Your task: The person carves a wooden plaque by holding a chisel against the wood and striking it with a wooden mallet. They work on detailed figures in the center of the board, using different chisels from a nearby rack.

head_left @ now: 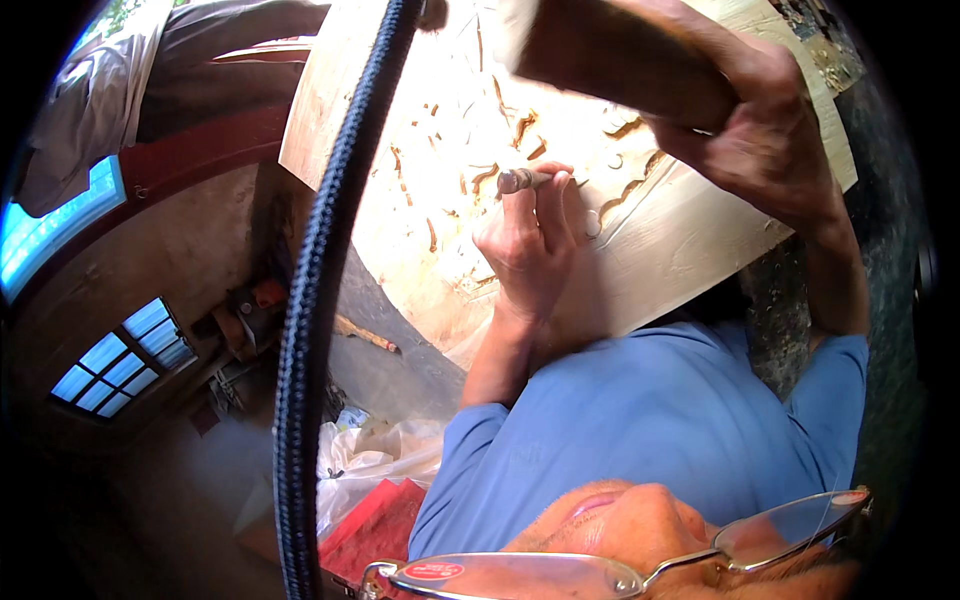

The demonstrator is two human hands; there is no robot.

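Note:
My left hand (530, 245) is closed around a chisel (516, 181), whose worn round butt points up toward me. The chisel's blade is hidden behind my fingers. Under it lies a large pale wooden board (660, 265) with carved grooves and small raised shapes, brightly lit so that much of its surface washes out. My right hand (765, 150) grips a thick wooden mallet (620, 65), raised above the board at the upper right. The mallet's head hangs apart from the chisel, up and to the right of it.
A dark braided cable (325, 270) runs down across the view, close to the camera. At the lower left are a clear plastic bag (385, 455) and a red object (375, 525). A stick (366, 334) lies left of the board, and cloth (90, 100) hangs at the upper left.

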